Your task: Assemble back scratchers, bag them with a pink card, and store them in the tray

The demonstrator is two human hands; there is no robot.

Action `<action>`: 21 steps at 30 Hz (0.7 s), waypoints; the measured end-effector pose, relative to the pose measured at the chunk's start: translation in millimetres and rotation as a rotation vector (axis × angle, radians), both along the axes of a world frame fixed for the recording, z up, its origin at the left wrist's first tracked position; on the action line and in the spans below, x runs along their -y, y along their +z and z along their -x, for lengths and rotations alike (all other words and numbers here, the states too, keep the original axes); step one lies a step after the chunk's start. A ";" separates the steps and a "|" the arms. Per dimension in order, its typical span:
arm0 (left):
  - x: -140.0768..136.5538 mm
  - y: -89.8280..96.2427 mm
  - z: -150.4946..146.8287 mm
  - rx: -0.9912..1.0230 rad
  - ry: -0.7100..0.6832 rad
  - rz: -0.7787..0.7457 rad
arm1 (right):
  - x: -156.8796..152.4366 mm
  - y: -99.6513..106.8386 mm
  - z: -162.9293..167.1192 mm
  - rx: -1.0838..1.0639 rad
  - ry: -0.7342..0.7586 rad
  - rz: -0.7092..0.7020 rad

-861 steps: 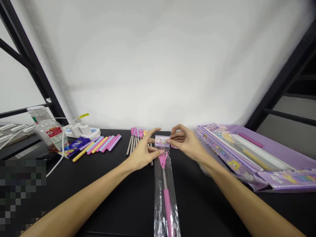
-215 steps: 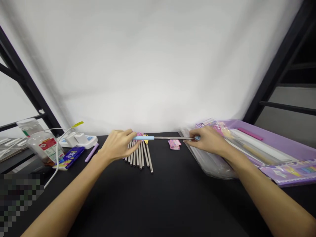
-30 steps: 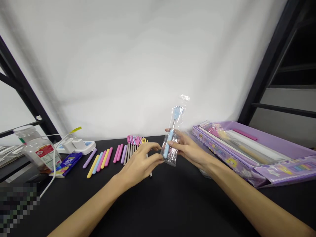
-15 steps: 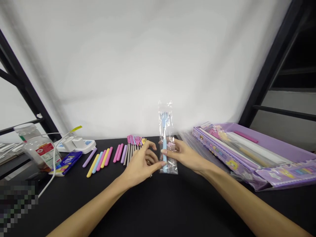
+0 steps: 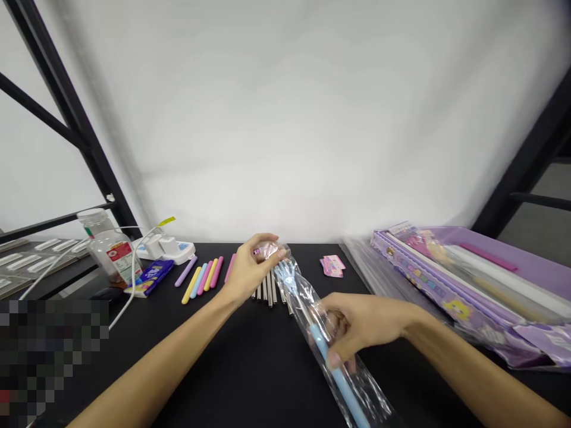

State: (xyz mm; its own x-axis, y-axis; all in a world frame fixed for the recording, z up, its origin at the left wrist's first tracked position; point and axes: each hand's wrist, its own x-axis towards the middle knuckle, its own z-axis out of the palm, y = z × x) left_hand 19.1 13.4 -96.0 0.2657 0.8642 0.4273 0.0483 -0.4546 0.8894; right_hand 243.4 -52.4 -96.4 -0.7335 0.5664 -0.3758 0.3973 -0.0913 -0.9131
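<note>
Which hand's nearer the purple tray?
Right. The right hand is apart from the purple tray, just to its left; the left hand is farther left, at the far end of the clear bag.

A light-blue, hand-headed plastic scratcher with a slim metal shaft [image 5: 321, 343], sleeved in a clear plastic bag [image 5: 311, 292], is held slantwise between both hands. The bag's top end is pinched by the left hand [image 5: 250, 267]; the scratcher is gripped through the film by the right hand [image 5: 352, 324]. Slim silver metal rods [image 5: 269, 289] are partly covered by the left grip. Left of it, rounded pastel sticks [image 5: 206, 277] are laid side by side (yellow, blue, pink, purple). Beyond the right grip, pink printed cards [image 5: 332, 266] are loosely piled.
</note>
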 end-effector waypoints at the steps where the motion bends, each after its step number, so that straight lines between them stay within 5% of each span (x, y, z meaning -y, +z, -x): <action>1: 1.8 0.3 -0.2 0.002 -0.021 0.022 | -1.5 0.0 -1.6 0.016 0.014 0.004; 15: 5.8 -13.6 -9.9 -0.040 -0.108 0.121 | -1.9 6.6 -4.1 0.101 0.035 -0.040; 17: 7.6 -15.9 -9.9 -0.070 -0.128 0.131 | -8.7 8.5 -13.3 0.182 -0.104 -0.233; 21: 14.0 -18.6 -13.0 -0.152 -0.222 0.133 | -35.6 3.5 -42.0 0.412 -0.512 -1.037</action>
State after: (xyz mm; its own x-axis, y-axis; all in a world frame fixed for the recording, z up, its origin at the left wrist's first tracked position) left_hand 32.1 -0.6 -114.6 0.5064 0.8237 0.2550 0.0977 -0.3486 0.9322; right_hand 285.4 -16.8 -92.9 -0.2711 0.9229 0.2733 0.8051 0.3731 -0.4612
